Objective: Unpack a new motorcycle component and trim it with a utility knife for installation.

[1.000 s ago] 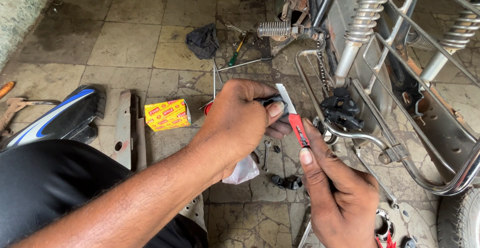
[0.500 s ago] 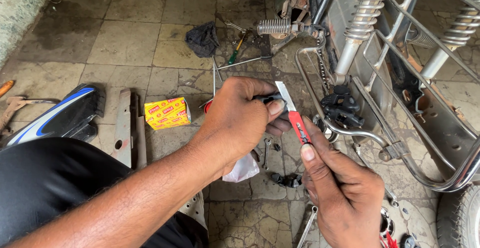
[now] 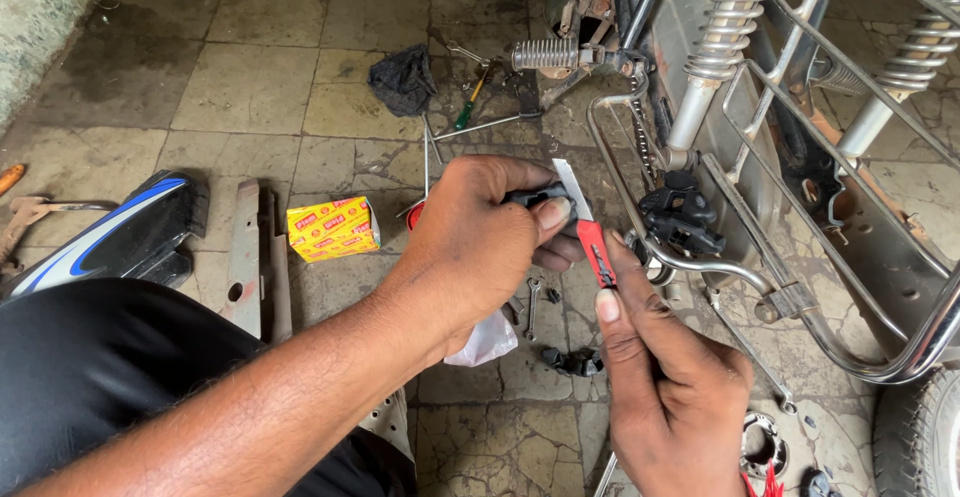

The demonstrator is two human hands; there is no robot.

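My right hand (image 3: 668, 377) grips a red-handled utility knife (image 3: 592, 239) with its steel blade pointing up and away. The blade meets a small dark part (image 3: 530, 195) that my left hand (image 3: 485, 242) pinches between thumb and fingers. Both hands hover over the tiled floor, just left of a motorcycle's chrome frame (image 3: 700, 257) and black footrest (image 3: 680, 219). Most of the dark part is hidden by my left fingers.
A yellow and red box (image 3: 330, 227) lies on the floor left of my hands, beside a metal bracket (image 3: 245, 257) and a blue and black body panel (image 3: 110, 242). Scattered about are a dark rag (image 3: 402, 79), a screwdriver (image 3: 470, 107), spanners, small parts and a white bag (image 3: 485, 342).
Almost nothing moved. My hands keep the same hold, and the knife has shifted slightly against the dark part.
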